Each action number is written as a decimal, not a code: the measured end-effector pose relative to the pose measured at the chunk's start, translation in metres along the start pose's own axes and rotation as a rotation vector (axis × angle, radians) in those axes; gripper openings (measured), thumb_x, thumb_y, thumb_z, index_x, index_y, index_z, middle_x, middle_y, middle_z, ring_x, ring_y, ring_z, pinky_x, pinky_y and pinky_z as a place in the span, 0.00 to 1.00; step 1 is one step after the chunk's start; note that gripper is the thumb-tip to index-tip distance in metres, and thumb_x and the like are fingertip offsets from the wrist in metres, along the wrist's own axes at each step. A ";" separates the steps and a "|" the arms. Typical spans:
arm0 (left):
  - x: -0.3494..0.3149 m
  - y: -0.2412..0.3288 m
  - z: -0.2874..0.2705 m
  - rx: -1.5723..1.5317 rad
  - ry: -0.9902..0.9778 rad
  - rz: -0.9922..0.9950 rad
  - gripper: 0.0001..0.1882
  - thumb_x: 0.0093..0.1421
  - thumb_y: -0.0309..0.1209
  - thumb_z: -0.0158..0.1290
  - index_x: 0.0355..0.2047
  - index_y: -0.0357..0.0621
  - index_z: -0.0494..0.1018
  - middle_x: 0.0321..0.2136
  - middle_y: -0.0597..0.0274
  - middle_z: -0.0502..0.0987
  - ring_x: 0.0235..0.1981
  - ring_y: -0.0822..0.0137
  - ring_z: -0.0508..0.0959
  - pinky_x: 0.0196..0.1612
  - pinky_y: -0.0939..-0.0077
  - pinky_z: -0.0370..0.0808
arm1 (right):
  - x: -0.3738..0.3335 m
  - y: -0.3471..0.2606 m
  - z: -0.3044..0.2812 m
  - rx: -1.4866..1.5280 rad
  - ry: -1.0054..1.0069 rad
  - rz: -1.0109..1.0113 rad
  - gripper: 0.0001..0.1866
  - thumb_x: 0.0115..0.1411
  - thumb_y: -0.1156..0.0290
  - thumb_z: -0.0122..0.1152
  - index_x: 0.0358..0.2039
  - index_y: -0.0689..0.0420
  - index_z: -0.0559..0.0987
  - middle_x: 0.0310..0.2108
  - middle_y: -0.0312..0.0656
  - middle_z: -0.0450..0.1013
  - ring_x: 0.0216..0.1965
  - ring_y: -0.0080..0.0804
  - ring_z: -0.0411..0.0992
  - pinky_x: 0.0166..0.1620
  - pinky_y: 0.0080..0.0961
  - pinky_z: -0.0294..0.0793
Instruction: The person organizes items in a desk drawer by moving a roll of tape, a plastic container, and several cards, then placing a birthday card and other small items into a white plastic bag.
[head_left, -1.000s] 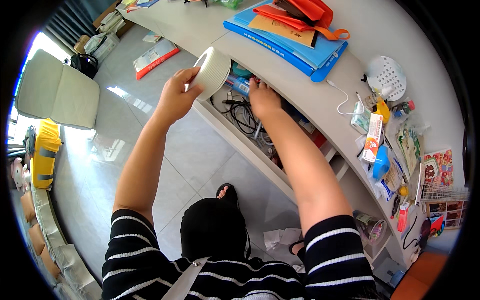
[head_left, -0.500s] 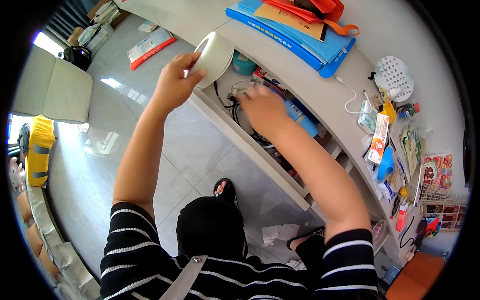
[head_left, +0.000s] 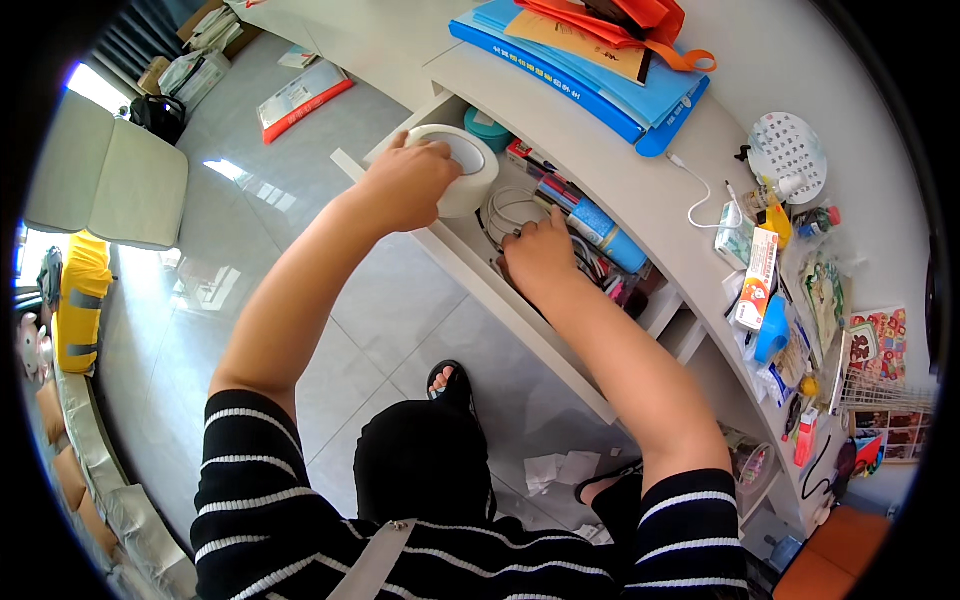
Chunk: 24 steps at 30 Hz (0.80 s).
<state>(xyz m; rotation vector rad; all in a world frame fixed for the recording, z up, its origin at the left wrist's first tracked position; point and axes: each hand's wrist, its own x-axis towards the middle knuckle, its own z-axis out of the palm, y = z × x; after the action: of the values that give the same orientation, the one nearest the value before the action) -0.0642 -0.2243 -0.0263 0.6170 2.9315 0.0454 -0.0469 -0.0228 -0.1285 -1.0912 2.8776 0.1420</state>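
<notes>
My left hand grips a wide roll of white tape by its near rim, over the far end of an open drawer. Inside that drawer, my right hand is closed among dark cables, its fingertips partly hidden. A coiled white cable lies just beyond it. Near the drawer's back side are a light-blue cylinder and several pens and small boxes. A round teal container sits in the far corner, behind the tape.
Blue folders with an orange bag lie on the curved white desk. To the right stand a small white-and-orange box, bottles and clutter. A chair and a red-edged package are on the tiled floor at left.
My left hand has lowered the tape roll rightward to the drawer's far end. My right hand has moved nearer and right in the drawer, and the dark cables have shifted right.
</notes>
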 end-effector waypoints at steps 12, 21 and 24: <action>0.027 -0.014 0.040 -0.042 -0.112 -0.141 0.16 0.48 0.21 0.51 0.38 0.47 0.74 0.41 0.58 0.73 0.44 0.56 0.74 0.41 0.64 0.74 | 0.011 -0.016 -0.024 -0.225 -0.410 0.187 0.14 0.56 0.69 0.51 0.41 0.58 0.80 0.40 0.52 0.75 0.41 0.52 0.73 0.53 0.62 0.55; 0.052 -0.023 0.050 -0.037 -0.184 -0.109 0.15 0.41 0.24 0.53 0.34 0.45 0.74 0.35 0.58 0.75 0.41 0.56 0.74 0.41 0.66 0.72 | 0.002 -0.006 -0.025 -0.032 -0.202 0.260 0.14 0.54 0.68 0.53 0.39 0.56 0.81 0.41 0.50 0.74 0.44 0.50 0.71 0.49 0.56 0.65; 0.045 -0.026 0.049 -0.136 -0.100 -0.083 0.16 0.40 0.26 0.55 0.33 0.44 0.74 0.35 0.58 0.75 0.42 0.55 0.73 0.41 0.64 0.71 | -0.004 -0.004 -0.024 -0.022 -0.153 0.272 0.14 0.54 0.68 0.53 0.39 0.57 0.80 0.42 0.51 0.73 0.47 0.50 0.69 0.49 0.54 0.66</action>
<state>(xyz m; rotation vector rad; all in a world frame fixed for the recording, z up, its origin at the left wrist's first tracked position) -0.1082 -0.2294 -0.0822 0.4627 2.8251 0.1975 -0.0417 -0.0256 -0.1044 -0.6537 2.8743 0.2581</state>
